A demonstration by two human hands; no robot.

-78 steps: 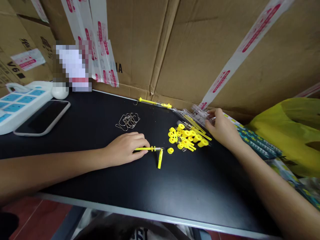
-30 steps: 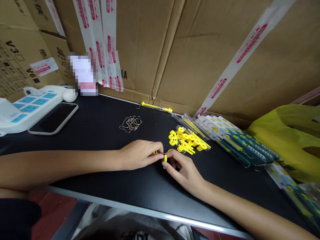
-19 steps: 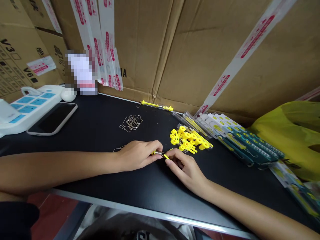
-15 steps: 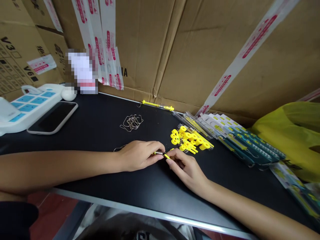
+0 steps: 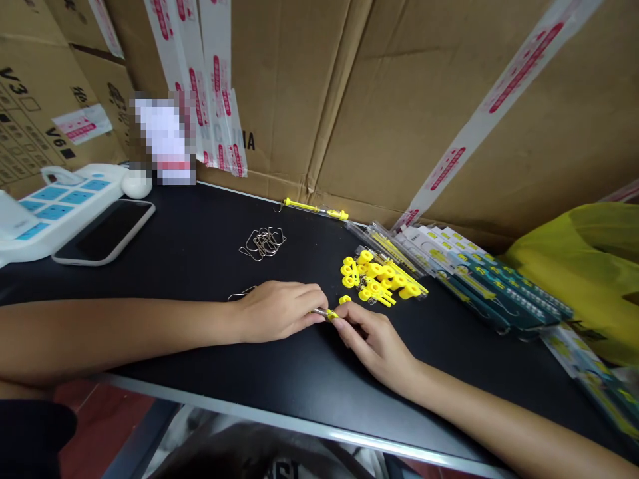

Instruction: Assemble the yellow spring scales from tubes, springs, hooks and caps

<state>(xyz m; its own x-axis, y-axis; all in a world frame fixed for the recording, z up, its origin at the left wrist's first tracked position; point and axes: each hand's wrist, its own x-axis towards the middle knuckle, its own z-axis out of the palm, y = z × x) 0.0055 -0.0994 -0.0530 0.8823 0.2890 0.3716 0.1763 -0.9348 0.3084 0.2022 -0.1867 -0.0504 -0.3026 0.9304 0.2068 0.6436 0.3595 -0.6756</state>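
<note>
My left hand [image 5: 282, 310] is closed around a thin metal spring [image 5: 319, 311], whose coiled end shows past the fingertips. A small yellow plastic piece [image 5: 332, 315] is pinched between the thumb and fingers of my right hand [image 5: 375, 338]. Spring and yellow piece meet end to end between the two hands. A thin wire [image 5: 241, 293] sticks out behind my left hand; whether it joins the spring is hidden. Just beyond my right hand lies a pile of yellow plastic parts [image 5: 374, 271]. Further back sits a small heap of bent wire hooks [image 5: 263, 243].
A yellow hooked stick [image 5: 302, 206] lies at the table's back edge. Clear plastic tubes [image 5: 387, 246], carded packs [image 5: 479, 286] and a yellow bag [image 5: 574, 266] are on the right. A phone [image 5: 104, 233] and power strip [image 5: 70, 206] sit left. Cardboard [image 5: 284, 86] stands behind.
My fingertips have come slightly closer together. More of the spring's coil shows, and the yellow piece now sits against its end. The view has shifted slightly.
</note>
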